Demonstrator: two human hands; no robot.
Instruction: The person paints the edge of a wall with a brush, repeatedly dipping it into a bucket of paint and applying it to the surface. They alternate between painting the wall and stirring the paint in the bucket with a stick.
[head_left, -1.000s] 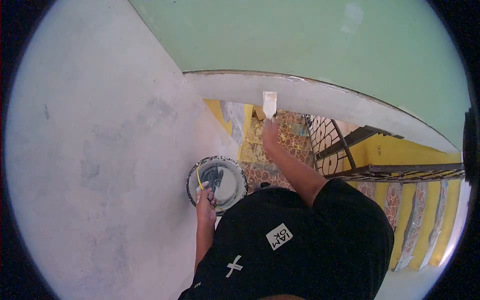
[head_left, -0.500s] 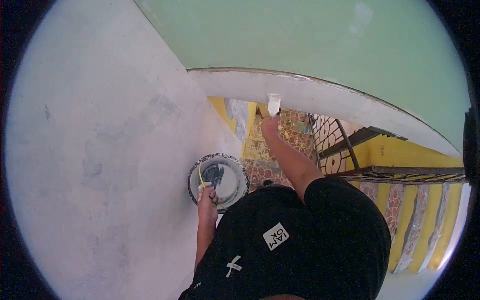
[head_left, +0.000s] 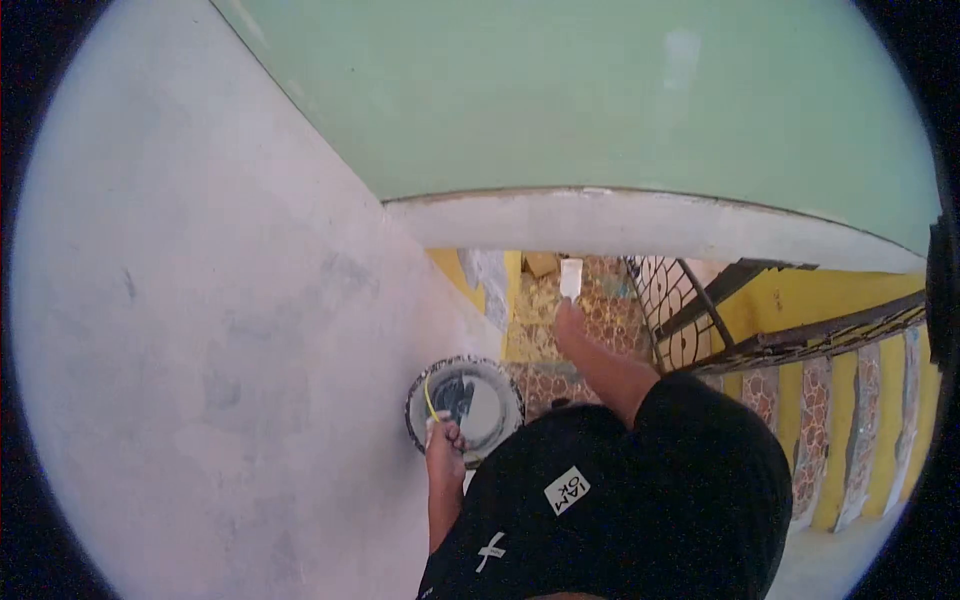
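Pale, grey-patched wall (head_left: pixel 220 350) seen at left; green surface (head_left: pixel 560 100) bordered by white band (head_left: pixel 640 228). Black-rimmed bucket (head_left: pixel 463 361), partly filled with pale material, held near the wall. Its yellow handle (head_left: pixel 431 395) is gripped by the closed left hand (head_left: pixel 446 437). Flat, white-coated tool (head_left: pixel 571 276) held by the right hand (head_left: pixel 570 318), fingers apparently closed; blade seen near the band's lower edge, contact not discernible.
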